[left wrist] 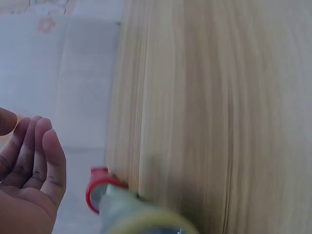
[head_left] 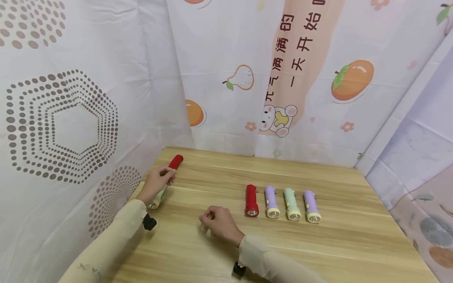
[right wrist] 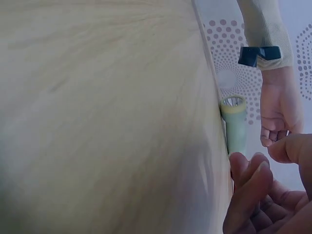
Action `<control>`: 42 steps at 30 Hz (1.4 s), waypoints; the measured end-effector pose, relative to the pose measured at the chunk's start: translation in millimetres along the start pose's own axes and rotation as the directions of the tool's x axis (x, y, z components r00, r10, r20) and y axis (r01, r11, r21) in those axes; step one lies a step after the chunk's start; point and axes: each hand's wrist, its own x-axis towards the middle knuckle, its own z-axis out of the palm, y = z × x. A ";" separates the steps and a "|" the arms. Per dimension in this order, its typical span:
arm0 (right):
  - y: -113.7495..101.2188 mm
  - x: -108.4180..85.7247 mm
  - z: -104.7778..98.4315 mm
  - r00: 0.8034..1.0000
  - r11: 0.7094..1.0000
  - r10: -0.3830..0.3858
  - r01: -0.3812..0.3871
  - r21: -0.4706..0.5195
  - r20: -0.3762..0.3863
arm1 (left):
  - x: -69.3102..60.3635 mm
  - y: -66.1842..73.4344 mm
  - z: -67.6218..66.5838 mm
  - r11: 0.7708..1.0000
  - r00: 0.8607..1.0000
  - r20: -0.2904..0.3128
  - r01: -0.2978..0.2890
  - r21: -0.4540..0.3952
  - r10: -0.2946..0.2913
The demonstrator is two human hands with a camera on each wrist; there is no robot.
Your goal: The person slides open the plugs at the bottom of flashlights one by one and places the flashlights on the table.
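Observation:
My left hand [head_left: 158, 181] hovers over a light green flashlight [head_left: 162, 194] at the table's left edge, its fingers loosely bent and holding nothing. Part of that flashlight is hidden under the hand. Behind it lies a red flashlight [head_left: 175, 161], close to the hand's fingertips. In the left wrist view, the green flashlight [left wrist: 126, 209] and a red rim [left wrist: 89, 195] appear beside the bent fingers [left wrist: 53, 156]. Over the middle of the table, my right hand [head_left: 221, 225] is loosely curled with nothing in it. The nearest flashlight to it is another red one [head_left: 251, 199].
Right of that red flashlight stretches a row: a purple flashlight [head_left: 271, 200], a light green one [head_left: 291, 203] and a second purple one [head_left: 311, 205], lenses toward me. Printed curtains [head_left: 219, 47] enclose the wooden table [head_left: 339, 251] at the back and sides.

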 end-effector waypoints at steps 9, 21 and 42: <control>-2.6 14.2 25.0 1.000 1.000 -0.023 0.023 -0.006 0.011 | 8.1 -15.6 -31.0 0.998 0.993 -0.118 0.014 0.060 -0.006; -23.6 32.3 58.0 0.999 0.999 -0.038 0.039 -0.025 0.016 | 12.6 -38.5 -57.3 0.986 0.979 -0.184 0.108 0.125 -0.084; -39.9 79.9 104.8 0.993 0.995 0.100 -0.098 0.028 -0.067 | 27.3 -62.2 -61.2 0.961 0.976 -0.072 0.215 0.173 -0.205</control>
